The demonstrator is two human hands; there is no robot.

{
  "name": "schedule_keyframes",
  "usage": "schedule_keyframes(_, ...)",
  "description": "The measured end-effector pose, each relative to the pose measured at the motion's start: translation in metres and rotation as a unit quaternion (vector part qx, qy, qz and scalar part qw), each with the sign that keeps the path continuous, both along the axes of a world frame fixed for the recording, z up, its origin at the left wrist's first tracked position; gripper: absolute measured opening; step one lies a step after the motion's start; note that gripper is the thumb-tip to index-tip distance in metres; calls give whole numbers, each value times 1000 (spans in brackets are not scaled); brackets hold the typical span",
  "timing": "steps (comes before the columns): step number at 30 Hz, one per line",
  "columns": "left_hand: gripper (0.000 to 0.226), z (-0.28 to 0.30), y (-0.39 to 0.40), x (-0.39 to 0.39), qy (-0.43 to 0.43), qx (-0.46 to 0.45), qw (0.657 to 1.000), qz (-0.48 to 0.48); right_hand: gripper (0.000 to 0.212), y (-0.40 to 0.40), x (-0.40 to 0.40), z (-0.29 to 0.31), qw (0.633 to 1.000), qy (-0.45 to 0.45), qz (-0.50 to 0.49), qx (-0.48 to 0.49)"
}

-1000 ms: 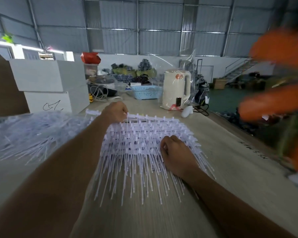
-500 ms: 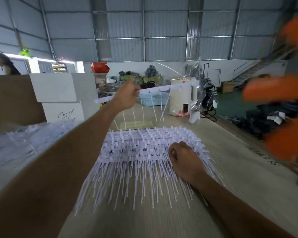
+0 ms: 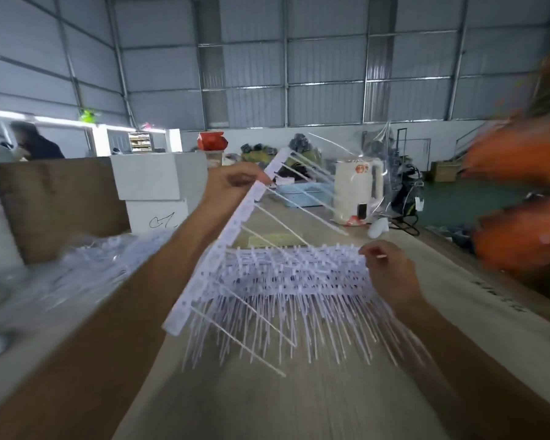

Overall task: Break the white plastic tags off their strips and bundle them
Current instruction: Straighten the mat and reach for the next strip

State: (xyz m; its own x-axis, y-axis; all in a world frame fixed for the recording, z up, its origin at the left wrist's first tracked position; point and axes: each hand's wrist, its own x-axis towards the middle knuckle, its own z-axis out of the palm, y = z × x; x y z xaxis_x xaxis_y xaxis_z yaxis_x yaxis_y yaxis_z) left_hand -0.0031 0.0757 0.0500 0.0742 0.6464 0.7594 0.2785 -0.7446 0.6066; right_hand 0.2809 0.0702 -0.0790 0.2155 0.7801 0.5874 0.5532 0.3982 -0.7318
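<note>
My left hand (image 3: 235,182) pinches a white plastic strip (image 3: 226,236) near its far end and holds it lifted in the air, slanting from upper right down to lower left. Several thin white tags stick out of the strip to the right. Below it, a stack of white tag strips (image 3: 292,281) lies on the table with its tags pointing toward me. My right hand (image 3: 391,268) rests on the stack's right end, its fingers curled at the top strip's corner.
A heap of loose white tags (image 3: 77,268) lies to the left, in front of a brown cardboard sheet (image 3: 58,204) and white boxes (image 3: 153,182). A cream kettle (image 3: 358,192) and a blue basket (image 3: 302,193) stand at the back. Blurred orange shapes (image 3: 521,198) fill the right edge.
My left hand has lifted one strip off the stack and swung it from level to slanted, nearer to me. My right hand has slid from the stack's top to its right end.
</note>
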Motion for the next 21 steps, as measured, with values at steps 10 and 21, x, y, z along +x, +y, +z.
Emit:
schedule_keyframes(10,29,-102,-42,42,114,-352,918,-143,31,-17,-30,7,893,303,281,-176)
schedule_keyframes(21,13,-98,-53,76,113,-273,954,-58,28,-20,-25,19,789,441,346,-250)
